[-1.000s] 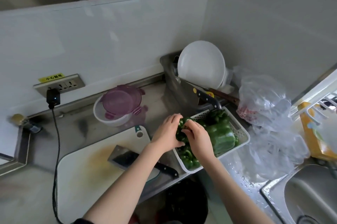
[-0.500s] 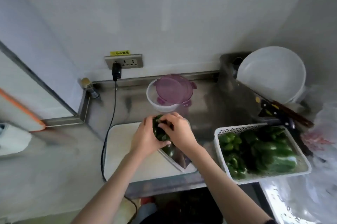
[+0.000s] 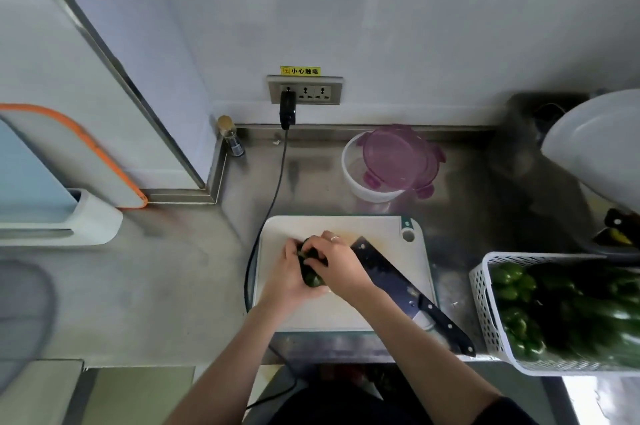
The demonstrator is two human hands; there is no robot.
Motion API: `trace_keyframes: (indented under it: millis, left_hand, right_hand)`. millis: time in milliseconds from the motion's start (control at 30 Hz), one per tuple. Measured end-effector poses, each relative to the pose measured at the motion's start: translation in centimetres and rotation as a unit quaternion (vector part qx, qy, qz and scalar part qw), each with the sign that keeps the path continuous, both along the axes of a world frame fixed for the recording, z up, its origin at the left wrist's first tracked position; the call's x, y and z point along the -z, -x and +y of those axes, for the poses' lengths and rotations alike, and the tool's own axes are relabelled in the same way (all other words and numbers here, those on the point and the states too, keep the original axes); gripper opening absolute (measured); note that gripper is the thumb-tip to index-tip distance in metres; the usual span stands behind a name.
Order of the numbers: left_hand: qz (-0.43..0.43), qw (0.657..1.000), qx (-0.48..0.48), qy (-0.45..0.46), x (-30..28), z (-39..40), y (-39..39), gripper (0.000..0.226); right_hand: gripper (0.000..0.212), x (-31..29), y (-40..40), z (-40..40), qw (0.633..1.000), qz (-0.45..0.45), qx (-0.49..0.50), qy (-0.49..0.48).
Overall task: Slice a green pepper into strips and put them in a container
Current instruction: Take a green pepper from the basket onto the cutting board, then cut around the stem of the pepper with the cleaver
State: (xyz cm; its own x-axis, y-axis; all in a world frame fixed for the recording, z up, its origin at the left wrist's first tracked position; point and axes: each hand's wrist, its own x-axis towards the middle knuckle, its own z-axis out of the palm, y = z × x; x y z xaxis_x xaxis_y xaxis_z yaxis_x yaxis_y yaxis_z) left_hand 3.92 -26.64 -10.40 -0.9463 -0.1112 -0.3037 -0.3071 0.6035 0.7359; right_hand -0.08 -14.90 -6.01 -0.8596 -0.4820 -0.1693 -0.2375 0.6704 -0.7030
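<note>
A dark green pepper (image 3: 310,275) sits between both hands over the white cutting board (image 3: 377,237). My left hand (image 3: 289,281) grips it from the left and below. My right hand (image 3: 341,263) curls over its top and right side. A cleaver (image 3: 398,282) with a black handle lies on the board just right of my right hand, its handle sticking out over the counter's front edge. A white round container (image 3: 353,168) with a purple lid (image 3: 400,158) leaning on it stands behind the board.
A white basket (image 3: 485,303) of more green peppers stands at the right. A black cable (image 3: 273,196) runs from the wall socket down past the board's left edge. A rack with boards stands at the left, and a large white bowl (image 3: 599,144) at the back right.
Both hands carried the pepper from the basket leftwards and brought it down over the cutting board. The view swung left with them.
</note>
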Motion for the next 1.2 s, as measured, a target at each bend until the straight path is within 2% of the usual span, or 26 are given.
trace_keyframes:
  millis: [67,133,200,267,333,400,467,533,667,867,1067,1200]
  left_hand:
    - [0.001,1.0,0.018,0.005,0.2,-0.2,-0.4,0.082]
    - [-0.004,0.999,0.037,0.01,-0.1,-0.2,-0.5,0.099]
    - [-0.013,0.998,0.053,-0.009,-0.4,-0.7,-0.6,0.116]
    - [-0.005,0.997,0.069,-0.027,-0.5,-1.5,-0.8,0.122]
    - [0.012,0.997,0.072,-0.028,-0.6,-2.4,-1.0,0.121]
    - [0.021,0.997,0.07,-0.024,-0.7,-2.8,-1.1,0.119]
    - [0.019,0.996,0.079,-0.021,-0.7,-2.7,-0.7,0.117]
    - [0.002,0.995,0.094,-0.019,-0.4,-2.5,-0.1,0.117]
    - [-0.016,0.992,0.119,-0.024,0.0,-1.8,0.5,0.114]
    - [0.023,0.997,0.065,-0.021,-0.1,-0.6,-0.1,0.108]
    - [0.046,0.999,0.005,0.007,-0.1,0.8,-0.8,0.107]
    - [0.055,0.997,-0.01,0.048,-0.9,1.6,-0.8,0.108]
  right_hand:
    - [0.025,-0.1,-0.3,0.3,1.0,-0.02,0.008,0.012]
    - [0.025,-0.4,-0.6,1.3,0.997,-0.051,0.039,0.036]
    - [0.026,-0.8,-0.6,3.1,0.99,-0.054,0.109,0.076]
    - [0.025,-0.8,-0.5,6.0,0.973,0.002,0.219,0.08]
    - [0.027,-0.1,-0.7,9.4,0.949,0.051,0.311,0.01]
    - [0.046,1.0,-0.9,11.9,0.935,-0.001,0.343,-0.093]
    - [0.068,2.0,-1.5,12.8,0.928,-0.096,0.32,-0.168]
    - [0.078,2.8,-2.2,12.8,0.927,-0.132,0.286,-0.202]
    - [0.075,3.4,-3.0,12.3,0.923,-0.117,0.286,-0.229]
    - [0.054,3.6,-3.3,12.4,0.915,-0.129,0.297,-0.24]
    - [0.065,3.3,-2.2,12.3,0.919,-0.158,0.252,-0.259]
    - [0.061,3.4,-1.6,12.3,0.93,-0.175,0.207,-0.247]
